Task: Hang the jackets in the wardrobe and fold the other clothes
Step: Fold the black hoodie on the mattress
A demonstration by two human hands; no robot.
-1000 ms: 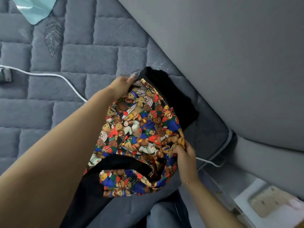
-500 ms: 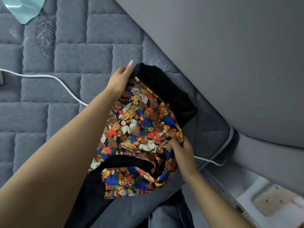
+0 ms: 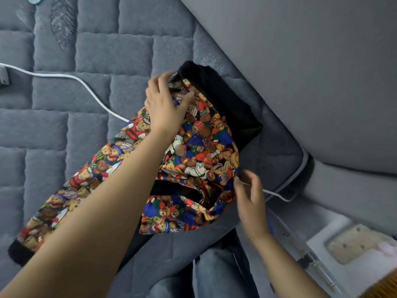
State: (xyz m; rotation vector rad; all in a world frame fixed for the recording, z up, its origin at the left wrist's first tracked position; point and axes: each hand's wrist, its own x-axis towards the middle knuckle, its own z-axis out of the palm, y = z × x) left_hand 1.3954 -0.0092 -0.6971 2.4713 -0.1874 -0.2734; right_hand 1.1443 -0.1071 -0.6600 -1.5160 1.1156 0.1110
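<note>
Left hand grips the upper edge of the teddy-bear-print jacket, which lies on the quilted grey mattress near its edge. Right hand touches the jacket's right edge, fingers loosely curled; whether it pinches fabric cannot be told. Risk: the slack garment may slide off the mattress edge or snag the white cable. The left forearm hides the jacket's middle.

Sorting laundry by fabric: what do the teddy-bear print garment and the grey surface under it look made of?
Teddy-bear print garment: thin woven cloth, probably cotton, matte; it creases sharply, with black knit-looking trim. Grey quilted surface: plush, velvety padding, seemingly a mattress; fuzzy nap, stitched blocks.
</note>
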